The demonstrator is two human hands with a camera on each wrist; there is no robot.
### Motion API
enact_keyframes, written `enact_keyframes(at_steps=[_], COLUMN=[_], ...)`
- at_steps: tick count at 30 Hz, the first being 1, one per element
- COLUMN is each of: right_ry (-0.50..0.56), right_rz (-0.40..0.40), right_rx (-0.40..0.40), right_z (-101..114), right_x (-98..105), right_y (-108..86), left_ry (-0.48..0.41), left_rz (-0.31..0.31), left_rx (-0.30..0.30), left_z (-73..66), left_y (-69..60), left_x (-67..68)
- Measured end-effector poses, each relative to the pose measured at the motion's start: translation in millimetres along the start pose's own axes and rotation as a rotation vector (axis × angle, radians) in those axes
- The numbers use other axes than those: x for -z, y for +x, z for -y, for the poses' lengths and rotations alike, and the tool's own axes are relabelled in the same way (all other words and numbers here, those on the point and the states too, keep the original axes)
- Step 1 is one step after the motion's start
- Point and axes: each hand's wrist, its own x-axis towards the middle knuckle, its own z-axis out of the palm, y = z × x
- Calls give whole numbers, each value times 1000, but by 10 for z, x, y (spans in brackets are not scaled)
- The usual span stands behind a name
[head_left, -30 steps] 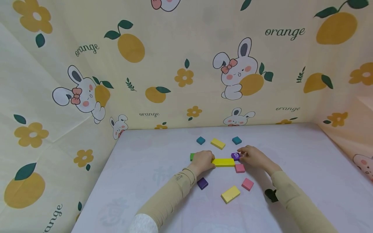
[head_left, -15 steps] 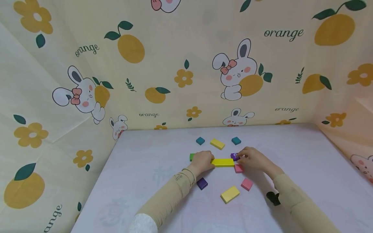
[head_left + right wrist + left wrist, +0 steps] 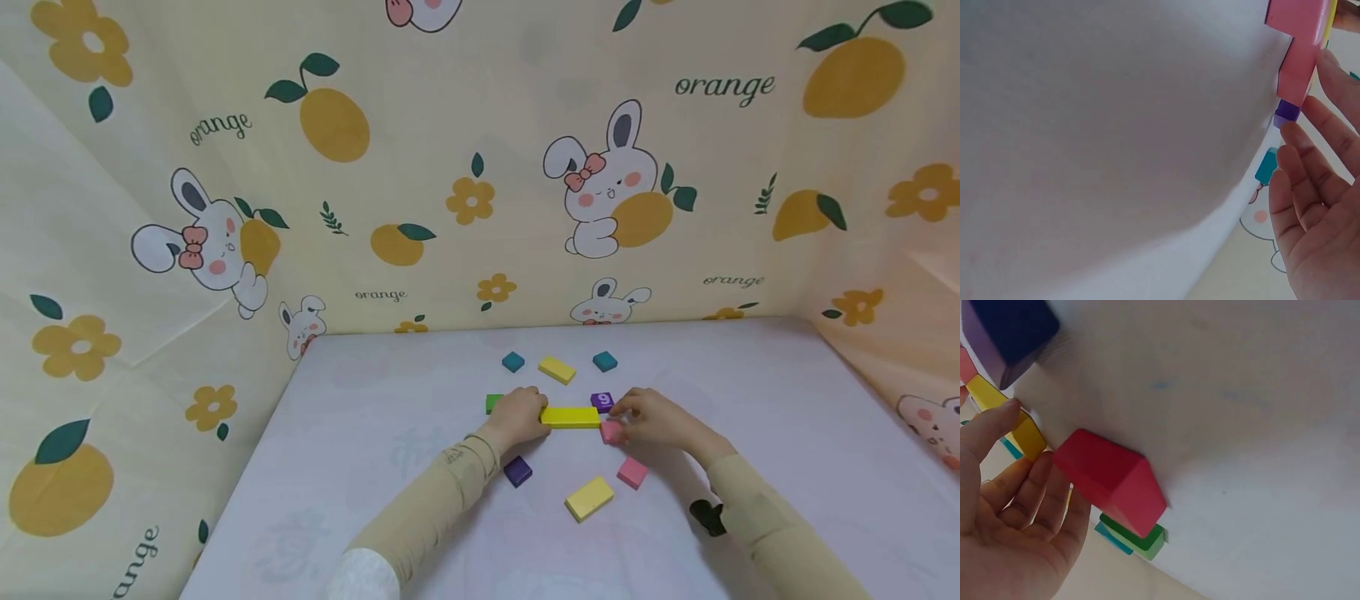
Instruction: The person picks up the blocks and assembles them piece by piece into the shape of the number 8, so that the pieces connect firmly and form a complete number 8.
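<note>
A long yellow block (image 3: 572,418) lies flat, its left end between the thumb and fingers of my left hand (image 3: 517,417). The left wrist view shows that grip at the end of the yellow block (image 3: 1030,436), beside a red block (image 3: 1107,478) that my hand hides in the head view. Against the yellow block's right end are a purple block marked 9 (image 3: 602,402) and, nearer me, a pink block (image 3: 611,432). My right hand (image 3: 663,422) has thumb and index finger on that pink block (image 3: 1298,72), the other fingers loosely bent near the purple block (image 3: 1287,112).
Behind lie two teal blocks (image 3: 513,362) (image 3: 605,361) and a yellow one (image 3: 557,370). A green block (image 3: 492,403) shows behind my left hand. Nearer me are a dark purple block (image 3: 518,472), a yellow block (image 3: 589,499) and another pink block (image 3: 632,473).
My right hand has shifted from the purple block down to the pink one beside it, and the 9 is uncovered. My left hand stays on the yellow block.
</note>
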Motion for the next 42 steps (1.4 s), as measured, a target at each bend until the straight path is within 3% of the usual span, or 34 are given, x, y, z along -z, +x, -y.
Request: enact_keyframes(at_steps=[7,12,23,34,42], right_ry=[-40,-31,-22,-26,-3], right_rz=[-5,8,23,18,22], right_rx=[41,34,6,-5,-8], right_z=[-17,-9,34,41,16], right_x=[-17,-34,-49,-46,-48], right_y=[17,30,-1,-31,-43], left_ry=[-45,-75,-26,-53,5], left_rz=[-21,-42,-75,-39,5], left_rx=[-24,-6,26,-18,-43], left_z=[27,4,94,202,206], left_y=[-54,-154,-428,-773,-912], left_x=[15,43,78,164,103])
